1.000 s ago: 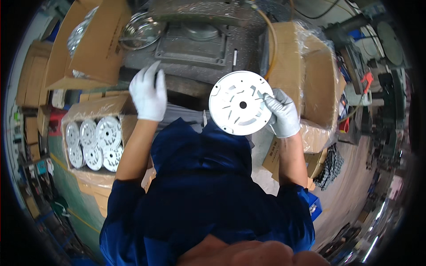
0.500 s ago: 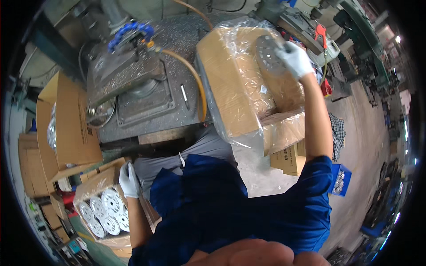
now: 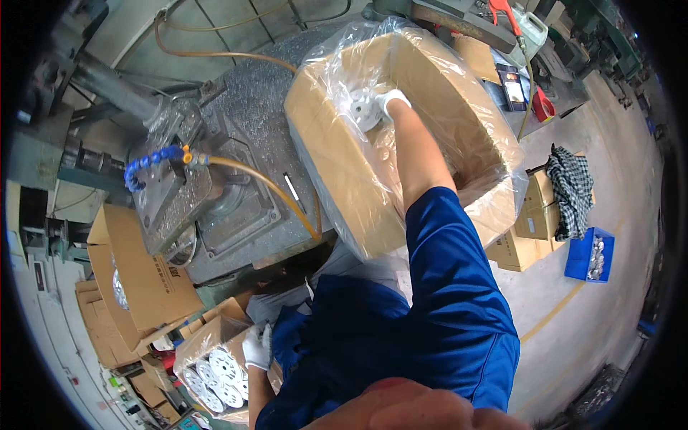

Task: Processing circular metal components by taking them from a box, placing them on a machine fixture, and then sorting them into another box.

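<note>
My right hand (image 3: 394, 102), in a white glove, grips a round metal disc with holes (image 3: 364, 112). Hand and disc are inside a large cardboard box (image 3: 326, 154) lined with clear plastic, close to its far left wall. The fingers behind the disc are partly hidden. Low on the left, my left hand (image 3: 256, 347), also gloved in white, is closed at the right edge of a smaller cardboard box (image 3: 192, 349). Several pale perforated discs (image 3: 226, 365) lie in that box, beside the hand and apart from it.
A metal press fixture (image 3: 236, 215) with a blue jointed hose (image 3: 154, 159) and a white pen (image 3: 291, 186) are on the worktable left of the large box. An open carton (image 3: 154, 283) stands at the left. On the floor at right sit a checked cloth (image 3: 570, 190) and a blue bin (image 3: 590, 254).
My right hand has carried the disc leftward from the large box's right side to its far left wall. The whole view has shifted. My left hand stays at the smaller box's edge.
</note>
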